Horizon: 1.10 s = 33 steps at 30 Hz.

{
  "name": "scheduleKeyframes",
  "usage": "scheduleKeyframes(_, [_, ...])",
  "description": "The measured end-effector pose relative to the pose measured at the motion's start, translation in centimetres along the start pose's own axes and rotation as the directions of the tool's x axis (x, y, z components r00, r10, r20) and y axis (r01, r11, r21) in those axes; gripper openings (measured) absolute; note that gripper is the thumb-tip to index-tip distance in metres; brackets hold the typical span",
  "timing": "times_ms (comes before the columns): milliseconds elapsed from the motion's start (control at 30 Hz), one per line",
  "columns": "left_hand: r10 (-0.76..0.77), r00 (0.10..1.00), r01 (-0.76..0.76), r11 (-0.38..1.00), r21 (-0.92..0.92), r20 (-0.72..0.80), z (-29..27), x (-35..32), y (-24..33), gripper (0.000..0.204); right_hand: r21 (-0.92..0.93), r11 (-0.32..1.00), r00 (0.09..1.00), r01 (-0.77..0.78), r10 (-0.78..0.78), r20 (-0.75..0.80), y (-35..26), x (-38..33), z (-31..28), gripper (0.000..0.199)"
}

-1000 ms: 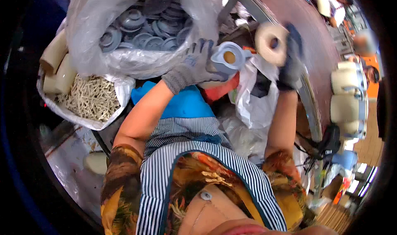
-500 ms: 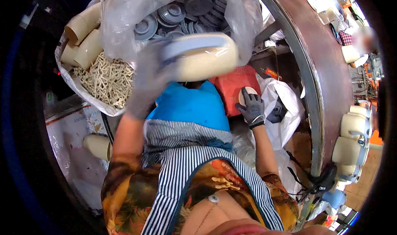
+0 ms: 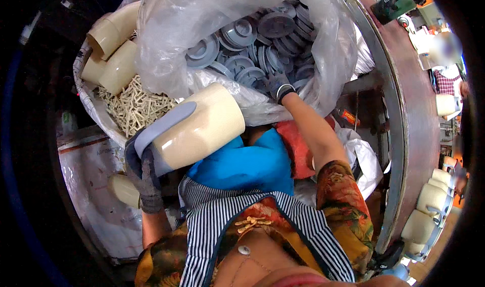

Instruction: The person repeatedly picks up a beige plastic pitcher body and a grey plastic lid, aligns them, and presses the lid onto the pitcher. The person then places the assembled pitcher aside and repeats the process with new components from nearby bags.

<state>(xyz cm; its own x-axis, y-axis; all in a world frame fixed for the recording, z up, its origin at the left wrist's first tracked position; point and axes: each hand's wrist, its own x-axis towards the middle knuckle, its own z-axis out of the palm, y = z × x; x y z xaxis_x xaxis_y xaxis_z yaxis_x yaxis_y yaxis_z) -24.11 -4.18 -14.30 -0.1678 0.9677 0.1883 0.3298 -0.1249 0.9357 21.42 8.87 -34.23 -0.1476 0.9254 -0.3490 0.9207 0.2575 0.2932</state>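
Holds the cream jug body (image 3: 202, 128) in the left hand (image 3: 144, 168), clamped at its grey-handled end, tilted above the blue cloth (image 3: 245, 161) on the lap; reaches with the right hand (image 3: 279, 86) into the clear plastic bag (image 3: 169, 42), among round grey lids (image 3: 240, 32); cannot tell whether gripping any. Could drop the jug body because of its smooth wall and one-handed hold; could drag down the bag rim by leaning the forearm across. In the white sack (image 3: 92, 110) nearby: thin cream pegs (image 3: 136, 102) and cylindrical shells (image 3: 118, 67).
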Motion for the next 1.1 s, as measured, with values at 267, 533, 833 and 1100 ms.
scheduleKeyframes(267, [0.095,0.994,-0.096,0.995,-0.011,-0.046,0.2,-1.3,1.4,0.038,0.374,0.924,0.829,0.081,0.147,-0.54,-0.2,-28.1,-17.2,0.055])
scheduleKeyframes(533, [0.157,0.982,-0.138,0.975,-0.176,0.103,1.5,-4.4,2.1,0.041,0.931,-0.297,0.843,0.211,0.537,-0.019,-13.4,-40.8,-7.2,0.069])
scheduleKeyframes(833, [0.277,0.928,-0.291,0.957,0.021,0.249,-0.2,-6.4,3.0,0.034,0.83,0.546,0.874,0.113,0.343,-0.344,-11.9,-39.8,-6.1,0.067])
scheduleKeyframes(1100, [-0.087,0.864,0.335,0.834,-0.438,0.496,0.3,-6.6,5.2,0.039,0.855,0.113,0.555,0.507,0.716,-0.424,-10.5,-39.0,-13.2,0.051])
